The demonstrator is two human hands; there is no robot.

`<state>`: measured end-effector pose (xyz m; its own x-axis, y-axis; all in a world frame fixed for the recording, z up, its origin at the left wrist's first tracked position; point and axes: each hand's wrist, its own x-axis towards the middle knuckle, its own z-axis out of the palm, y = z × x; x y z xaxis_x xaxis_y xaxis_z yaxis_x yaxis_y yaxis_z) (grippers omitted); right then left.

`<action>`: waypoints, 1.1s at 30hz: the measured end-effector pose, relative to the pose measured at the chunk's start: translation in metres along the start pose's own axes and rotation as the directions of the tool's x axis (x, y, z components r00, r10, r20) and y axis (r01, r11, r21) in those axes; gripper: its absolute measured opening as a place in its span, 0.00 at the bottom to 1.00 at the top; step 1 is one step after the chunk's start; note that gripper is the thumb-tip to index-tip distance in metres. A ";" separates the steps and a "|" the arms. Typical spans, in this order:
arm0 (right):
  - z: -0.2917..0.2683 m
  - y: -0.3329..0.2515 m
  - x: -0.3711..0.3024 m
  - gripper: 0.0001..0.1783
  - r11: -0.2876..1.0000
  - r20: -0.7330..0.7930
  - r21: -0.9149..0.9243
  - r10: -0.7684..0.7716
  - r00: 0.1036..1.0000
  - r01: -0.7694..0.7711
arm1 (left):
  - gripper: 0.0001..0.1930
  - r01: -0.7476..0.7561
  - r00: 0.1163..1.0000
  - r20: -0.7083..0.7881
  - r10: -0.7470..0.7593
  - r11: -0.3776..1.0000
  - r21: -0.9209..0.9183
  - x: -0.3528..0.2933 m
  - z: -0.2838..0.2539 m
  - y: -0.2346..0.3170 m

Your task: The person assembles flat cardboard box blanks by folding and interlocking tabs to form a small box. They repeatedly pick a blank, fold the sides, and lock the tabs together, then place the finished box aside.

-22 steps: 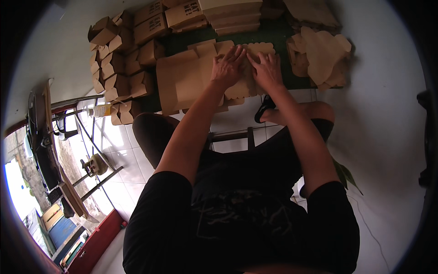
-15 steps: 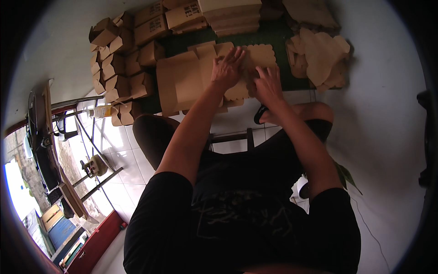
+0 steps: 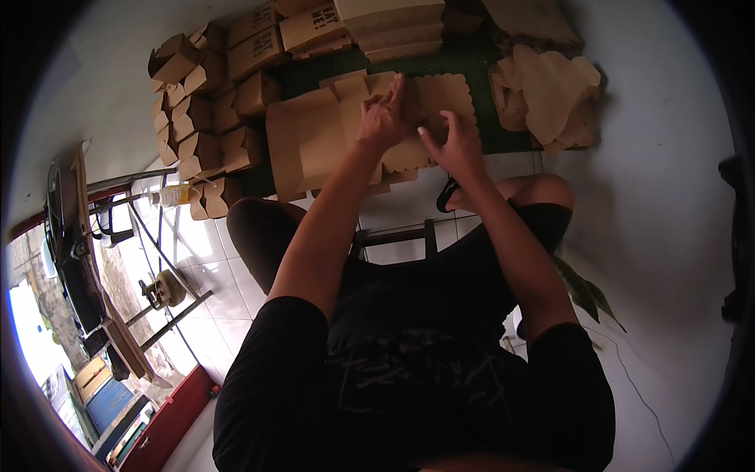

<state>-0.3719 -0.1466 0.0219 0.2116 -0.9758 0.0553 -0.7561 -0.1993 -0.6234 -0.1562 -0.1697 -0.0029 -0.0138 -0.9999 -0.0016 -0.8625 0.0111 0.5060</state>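
A brown cardboard box blank (image 3: 303, 141) with a scalloped right edge lies unfolded on the green tabletop in front of me. My left hand (image 3: 384, 119) rests over its middle, tipped on its side with the fingers stretched out. Just to the right, my right hand (image 3: 459, 146) hovers at or just above the scalloped part, its thumb and forefinger apart. Neither hand grips anything that I can see. Whether the right fingertips touch the card, I cannot tell.
Folded brown boxes (image 3: 200, 118) are stacked at the left, and more boxes (image 3: 314, 30) stand at the back. A pile of flat blanks (image 3: 389, 20) sits at the back middle. Loose cut card pieces (image 3: 554, 94) lie at the right. A bottle (image 3: 174, 195) is left of my knee.
My left hand has rolled from lying flat onto its side. The right hand has turned slightly, and its thumb and forefinger now stand apart. The box blank stays in about the same place.
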 end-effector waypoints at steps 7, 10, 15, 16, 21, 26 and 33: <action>0.020 0.022 0.019 0.16 0.985 -0.032 0.033 0.173 0.984 -0.171 | 0.44 -0.027 0.975 -0.212 0.074 0.976 0.218 -0.001 0.009 0.027; 0.018 0.042 0.030 0.14 0.991 -0.071 0.068 0.123 0.990 -0.118 | 0.34 -0.002 0.978 -0.206 0.032 0.990 0.143 0.007 0.004 0.022; 0.015 0.037 0.041 0.16 0.993 -0.104 0.087 0.087 0.991 -0.078 | 0.31 0.104 0.981 -0.182 -0.067 0.974 0.201 0.026 -0.014 0.006; 0.015 0.032 0.045 0.17 0.992 -0.094 0.093 0.092 0.991 -0.083 | 0.31 0.057 0.982 -0.187 -0.019 0.978 0.200 0.026 -0.017 0.002; 0.021 0.017 0.083 0.20 0.982 -0.051 0.185 0.051 0.997 -0.040 | 0.36 -0.013 0.990 -0.137 0.040 0.982 0.190 0.026 -0.021 -0.009; 0.033 0.019 0.106 0.21 0.959 0.030 0.275 0.065 0.997 -0.070 | 0.38 0.015 0.998 -0.067 -0.002 0.980 0.201 0.025 -0.021 -0.006; 0.035 0.024 0.108 0.19 0.963 0.020 0.231 0.134 0.991 -0.135 | 0.28 0.005 0.924 -0.381 0.034 0.995 0.100 0.015 -0.061 -0.004</action>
<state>-0.3459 -0.2533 -0.0144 0.1202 -0.9917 -0.0445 -0.6137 -0.0390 -0.7885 -0.1220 -0.1856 0.0475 0.1506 -0.9268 0.3439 -0.9090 0.0070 0.4168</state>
